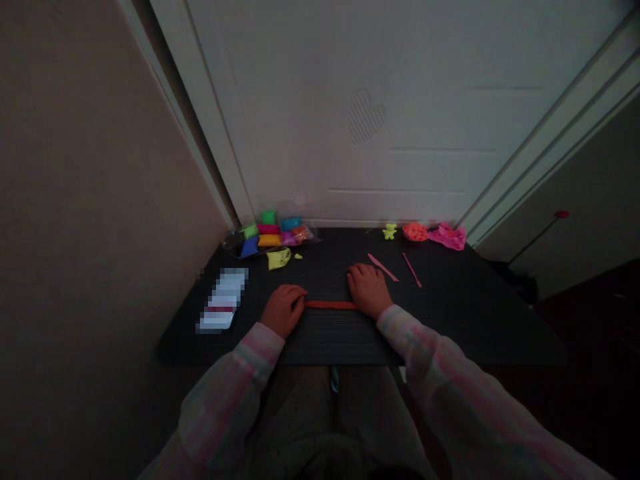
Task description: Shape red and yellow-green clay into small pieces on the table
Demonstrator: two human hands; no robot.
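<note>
A thin red strip of modelling clay (pixel 330 305) lies across the dark table in front of me. At its left end, my left hand (pixel 285 310) is closed, with bent fingers and the thumb against the clay. My right hand (pixel 369 289) rests palm down over the strip's right end, its fingers lying forward on the tabletop and slightly bent. Both ends of the strip are hidden by my hands. Just beyond my right hand lie a pink plastic clay knife (pixel 383 267) and a thin pink stick tool (pixel 412 270).
Colourful clay packets (pixel 269 240) lie in a clear bag at the back left, near an opened yellow packet (pixel 279 259). A phone (pixel 223 300) is at the left. A yellow bear shape (pixel 389 231), an orange clay piece (pixel 415 231) and a pink wrapper (pixel 449 236) sit at the back right.
</note>
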